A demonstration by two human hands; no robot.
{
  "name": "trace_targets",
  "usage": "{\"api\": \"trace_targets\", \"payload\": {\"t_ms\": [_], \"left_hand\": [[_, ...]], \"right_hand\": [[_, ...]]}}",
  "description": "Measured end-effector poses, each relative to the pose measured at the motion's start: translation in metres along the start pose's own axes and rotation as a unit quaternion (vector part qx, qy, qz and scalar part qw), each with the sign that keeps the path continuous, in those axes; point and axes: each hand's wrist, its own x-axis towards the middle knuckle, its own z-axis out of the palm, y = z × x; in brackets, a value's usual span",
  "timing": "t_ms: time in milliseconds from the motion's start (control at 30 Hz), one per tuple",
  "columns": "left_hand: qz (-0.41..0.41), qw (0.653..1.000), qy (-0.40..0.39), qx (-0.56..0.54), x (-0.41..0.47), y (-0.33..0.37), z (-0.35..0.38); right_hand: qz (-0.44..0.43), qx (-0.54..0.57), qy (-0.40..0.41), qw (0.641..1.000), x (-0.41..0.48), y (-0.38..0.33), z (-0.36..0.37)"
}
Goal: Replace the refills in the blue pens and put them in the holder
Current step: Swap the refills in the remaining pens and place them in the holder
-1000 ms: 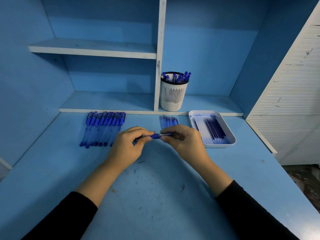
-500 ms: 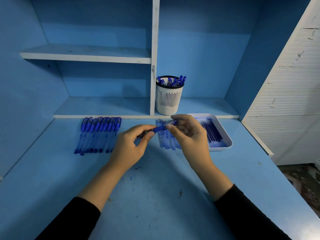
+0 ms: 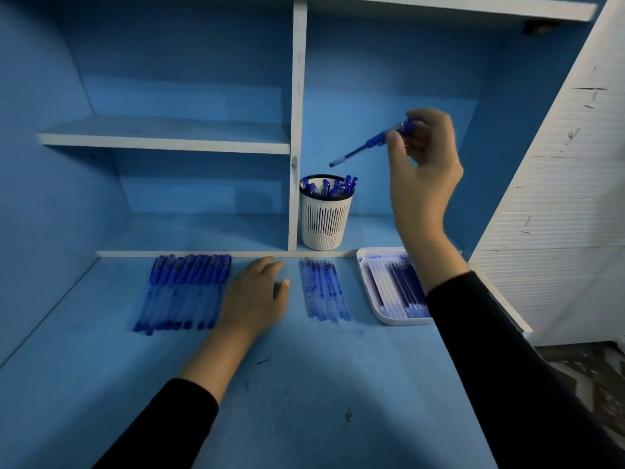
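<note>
My right hand (image 3: 422, 164) pinches a blue pen (image 3: 367, 145) by its upper end, high above and to the right of the white slotted holder (image 3: 326, 218). The pen slants down to the left, its tip above the holder's rim. Several blue pens stand in the holder. My left hand (image 3: 253, 296) rests flat on the desk, fingers relaxed, just right of a row of capped blue pens (image 3: 186, 292). A small group of loose refills (image 3: 324, 289) lies right of that hand. A white tray (image 3: 399, 319) with more refills sits further right.
The holder stands on a low shelf right of a white upright divider (image 3: 297, 130). A higher shelf board (image 3: 162, 138) spans the left bay. A white slatted panel (image 3: 558, 198) bounds the right side. The blue desk (image 3: 304, 384) has ink marks.
My right hand lifted the pen from in front of me up and right, above the holder. My left hand let go of the pen and came down onto the desk beside the pen row.
</note>
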Motion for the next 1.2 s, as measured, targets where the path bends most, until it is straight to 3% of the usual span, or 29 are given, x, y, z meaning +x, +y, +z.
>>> {"api": "trace_targets", "payload": {"t_ms": [133, 267, 467, 667, 867, 1067, 1200], "left_hand": [[-0.023, 0.999, -0.023, -0.003, 0.0, -0.003, 0.004], [-0.027, 0.999, -0.027, 0.005, 0.0, -0.003, 0.003], [-0.031, 0.999, -0.008, 0.004, -0.001, -0.003, 0.005], [-0.013, 1.0, 0.001, -0.012, -0.005, -0.003, 0.001], [0.044, 0.996, 0.068, -0.028, -0.028, -0.021, -0.031], [0.009, 0.996, 0.079, 0.044, -0.047, -0.077, -0.055], [-0.007, 0.996, 0.062, 0.063, -0.055, -0.096, -0.06]], "right_hand": [[-0.016, -0.087, -0.105, 0.991, 0.019, 0.022, 0.027], [-0.024, -0.184, -0.217, 0.958, 0.014, 0.048, 0.042], [-0.151, -0.266, -0.341, 0.889, -0.005, 0.07, 0.033], [-0.164, -0.231, -0.286, 0.915, -0.04, 0.055, 0.02], [-0.061, -0.137, -0.33, 0.932, -0.11, 0.04, 0.021], [-0.026, -0.142, -0.491, 0.859, -0.164, 0.044, 0.048], [-0.048, -0.138, -0.526, 0.838, -0.18, 0.042, 0.065]]}}
